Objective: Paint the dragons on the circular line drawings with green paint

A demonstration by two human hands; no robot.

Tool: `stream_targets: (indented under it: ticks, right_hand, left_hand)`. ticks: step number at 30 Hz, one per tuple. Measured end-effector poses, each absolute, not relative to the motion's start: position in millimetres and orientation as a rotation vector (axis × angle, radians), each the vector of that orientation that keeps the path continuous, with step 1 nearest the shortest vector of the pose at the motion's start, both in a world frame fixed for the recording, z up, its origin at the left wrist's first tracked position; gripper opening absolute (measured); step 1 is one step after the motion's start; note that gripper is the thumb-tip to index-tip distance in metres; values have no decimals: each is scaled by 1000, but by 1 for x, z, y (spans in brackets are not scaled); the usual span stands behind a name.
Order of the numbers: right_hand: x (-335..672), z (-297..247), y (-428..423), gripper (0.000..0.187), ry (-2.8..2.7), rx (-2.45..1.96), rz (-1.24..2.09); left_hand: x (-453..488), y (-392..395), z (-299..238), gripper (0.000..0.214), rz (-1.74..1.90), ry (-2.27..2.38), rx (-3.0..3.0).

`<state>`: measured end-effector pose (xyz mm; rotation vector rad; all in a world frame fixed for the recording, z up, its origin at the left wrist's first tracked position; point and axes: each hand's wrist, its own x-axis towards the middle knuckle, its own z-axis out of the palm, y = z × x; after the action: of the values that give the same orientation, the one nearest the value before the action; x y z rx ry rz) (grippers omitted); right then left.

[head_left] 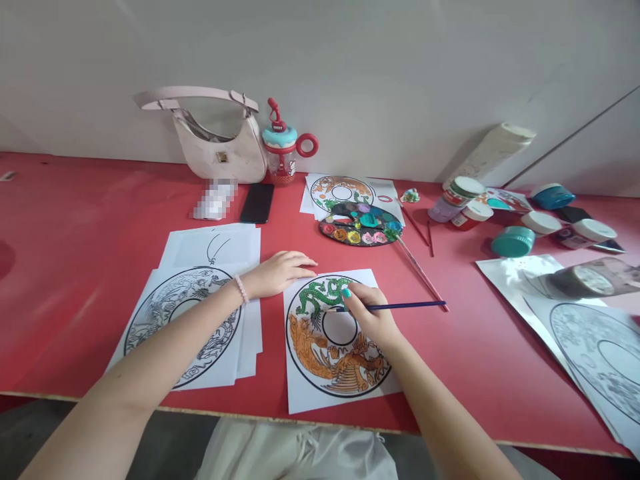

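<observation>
1 ring pic [299, 393], blue brush [410, 306] over it.
Palette [361, 230] behind: wells w/ pink, orange, yellow, teal & green paint; 2nd brush [423, 272] has its tip at the green. Paint jars [513, 241] far R, some w/ white lids on. Cup [284, 163], blue top: can't tell what's in it. Pic's on red table [450, 360], mid-front: green dragon [320, 293] up top, orange bird [310, 350] below, black outlines, white center. R hand [370, 310]: thumb & fingers pinching blue brush, tip by dragon, contact unclear. L hand [283, 273]: fingers straight, slightly spread, near pic's top L corner.
</observation>
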<state>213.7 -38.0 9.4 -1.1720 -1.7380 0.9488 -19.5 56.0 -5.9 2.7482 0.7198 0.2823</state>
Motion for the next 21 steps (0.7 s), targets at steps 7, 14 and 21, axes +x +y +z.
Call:
stream_targets:
  ticks: [7, 14, 21]
  right_hand:
    - [208, 8, -36, 45, -1610, -1208, 994]
    - [210, 9, -37, 45, -1706, -1228, 891]
    - [211, 9, -38, 42, -1751, -1210, 870]
  left_hand:
    - [-19, 57, -7, 35, 281, 715, 2757]
    - [-19, 57, -7, 35, 295, 714, 2759]
    - [-19, 57, -6, 34, 286, 716, 2759]
